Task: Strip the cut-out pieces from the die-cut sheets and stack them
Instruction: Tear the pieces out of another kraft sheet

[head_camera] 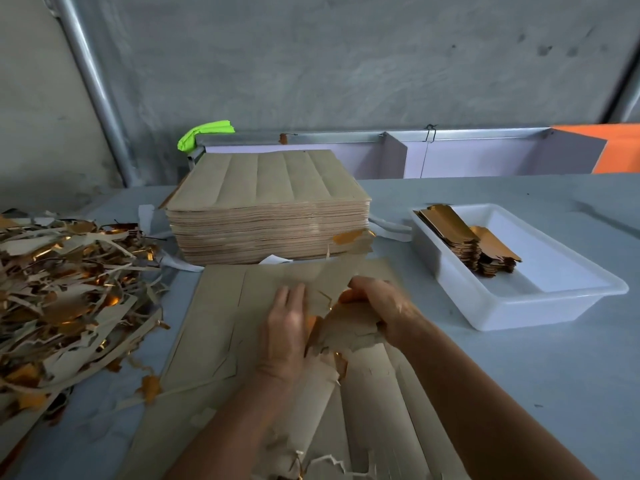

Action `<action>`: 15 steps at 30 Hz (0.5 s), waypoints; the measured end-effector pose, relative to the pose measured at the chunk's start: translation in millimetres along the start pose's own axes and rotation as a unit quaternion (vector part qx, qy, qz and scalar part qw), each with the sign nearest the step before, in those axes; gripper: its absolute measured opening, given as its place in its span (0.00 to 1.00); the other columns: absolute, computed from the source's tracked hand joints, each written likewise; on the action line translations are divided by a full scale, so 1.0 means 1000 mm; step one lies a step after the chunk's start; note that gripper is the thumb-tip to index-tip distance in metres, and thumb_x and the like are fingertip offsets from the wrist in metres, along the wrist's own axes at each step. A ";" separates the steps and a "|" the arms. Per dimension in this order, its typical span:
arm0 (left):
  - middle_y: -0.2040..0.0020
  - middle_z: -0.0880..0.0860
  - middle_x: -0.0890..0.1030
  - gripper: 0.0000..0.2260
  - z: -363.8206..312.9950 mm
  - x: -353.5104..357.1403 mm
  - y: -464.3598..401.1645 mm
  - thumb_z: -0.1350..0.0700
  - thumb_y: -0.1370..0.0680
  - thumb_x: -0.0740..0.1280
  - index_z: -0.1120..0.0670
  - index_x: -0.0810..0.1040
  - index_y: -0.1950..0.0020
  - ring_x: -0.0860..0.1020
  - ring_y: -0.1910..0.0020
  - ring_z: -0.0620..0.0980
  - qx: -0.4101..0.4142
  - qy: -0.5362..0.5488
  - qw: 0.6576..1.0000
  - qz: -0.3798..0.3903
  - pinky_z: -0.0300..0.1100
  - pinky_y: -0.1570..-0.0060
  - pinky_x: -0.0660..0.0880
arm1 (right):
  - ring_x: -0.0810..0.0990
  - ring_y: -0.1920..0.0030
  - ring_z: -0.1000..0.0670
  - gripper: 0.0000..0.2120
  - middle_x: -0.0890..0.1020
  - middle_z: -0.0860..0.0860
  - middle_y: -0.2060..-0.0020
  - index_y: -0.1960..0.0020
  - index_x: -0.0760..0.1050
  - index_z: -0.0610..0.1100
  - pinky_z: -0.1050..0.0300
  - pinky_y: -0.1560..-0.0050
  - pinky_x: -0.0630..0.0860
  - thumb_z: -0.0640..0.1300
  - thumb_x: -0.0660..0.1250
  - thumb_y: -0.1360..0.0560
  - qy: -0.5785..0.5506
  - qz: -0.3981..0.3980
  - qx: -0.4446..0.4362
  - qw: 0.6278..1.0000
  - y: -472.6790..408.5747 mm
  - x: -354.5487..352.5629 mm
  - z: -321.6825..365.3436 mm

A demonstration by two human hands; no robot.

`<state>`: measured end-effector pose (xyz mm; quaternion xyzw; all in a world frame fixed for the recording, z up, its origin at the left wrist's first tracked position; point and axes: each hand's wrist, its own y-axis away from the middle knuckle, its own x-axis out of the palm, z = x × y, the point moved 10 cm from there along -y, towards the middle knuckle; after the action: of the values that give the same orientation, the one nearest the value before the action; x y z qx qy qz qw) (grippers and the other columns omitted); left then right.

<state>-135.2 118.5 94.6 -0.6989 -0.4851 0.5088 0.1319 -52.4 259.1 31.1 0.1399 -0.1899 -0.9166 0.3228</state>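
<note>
we see a brown die-cut sheet lying flat on the grey tabletop, right in front of us, its cut lines and long strips running roughly away from us, fanning slightly left. near end is torn and ragged. left hand lies on the sheet with fingers straight, pressing it flat. right hand has its fingers curled round a torn brown piece at the sheet's middle, gold face showing at the tear; motion blur hides the exact grip. behind the sheet, a tall stack of uncut sheets, score lines also pointing away from us. right of it, a white plastic tray holds stacked gold cut-out pieces, long axis diagonal, far-left to near-right. left edge of the tabletop: a heap of brown and gold scrap strips.
</note>
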 end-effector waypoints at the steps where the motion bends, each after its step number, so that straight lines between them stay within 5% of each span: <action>1: 0.63 0.61 0.77 0.12 -0.004 0.001 0.003 0.60 0.30 0.62 0.65 0.81 0.54 0.79 0.70 0.56 0.031 -0.032 0.999 0.001 0.41 0.72 0.74 | 0.79 0.52 0.42 0.12 0.81 0.41 0.54 0.48 0.77 0.40 0.49 0.51 0.78 0.45 0.67 0.29 -0.015 -0.018 -0.004 1.000 -0.001 -0.005 0.000; 3: 0.65 0.58 0.77 0.06 -0.010 0.007 0.006 0.65 0.35 0.72 0.63 0.81 0.59 0.76 0.75 0.54 0.084 -0.113 0.990 0.004 0.38 0.77 0.70 | 0.79 0.61 0.43 0.07 0.81 0.42 0.61 0.56 0.78 0.39 0.53 0.60 0.77 0.43 0.64 0.27 -0.059 -0.044 -0.019 0.997 -0.002 -0.017 0.000; 5: 0.66 0.57 0.76 0.11 -0.009 0.013 0.006 0.68 0.39 0.77 0.62 0.80 0.60 0.75 0.76 0.52 0.083 -0.131 0.988 0.015 0.39 0.77 0.71 | 0.81 0.62 0.43 0.12 0.82 0.42 0.62 0.58 0.79 0.39 0.56 0.64 0.77 0.47 0.64 0.26 -0.071 -0.035 -0.033 0.996 -0.001 -0.021 0.000; 10: 0.66 0.57 0.75 0.06 -0.034 0.031 0.018 0.70 0.34 0.70 0.61 0.79 0.62 0.75 0.74 0.54 0.176 -0.112 0.977 0.053 0.43 0.77 0.74 | 0.80 0.64 0.43 0.13 0.82 0.38 0.63 0.58 0.78 0.32 0.50 0.64 0.79 0.43 0.73 0.30 0.012 -0.075 -0.120 0.990 -0.002 -0.032 0.010; 12: 0.60 0.55 0.76 0.06 -0.037 0.049 0.030 0.66 0.32 0.70 0.59 0.80 0.57 0.78 0.66 0.53 0.203 -0.084 0.962 0.164 0.42 0.69 0.76 | 0.78 0.62 0.44 0.05 0.80 0.44 0.65 0.60 0.78 0.38 0.51 0.62 0.78 0.39 0.70 0.29 0.136 -0.119 -0.193 0.964 0.001 -0.043 0.027; 15: 0.45 0.51 0.74 0.17 -0.009 0.064 0.020 0.60 0.28 0.69 0.52 0.77 0.39 0.75 0.45 0.51 0.104 -0.013 0.955 0.278 0.40 0.48 0.72 | 0.79 0.56 0.44 0.05 0.81 0.43 0.57 0.53 0.79 0.37 0.52 0.59 0.78 0.36 0.66 0.27 0.246 -0.136 -0.261 0.924 0.005 -0.050 0.038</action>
<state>-116.2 163.4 47.4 -0.7820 -0.2171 0.5820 0.0509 -26.2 298.0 73.7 0.2964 0.1623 -0.9054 0.2571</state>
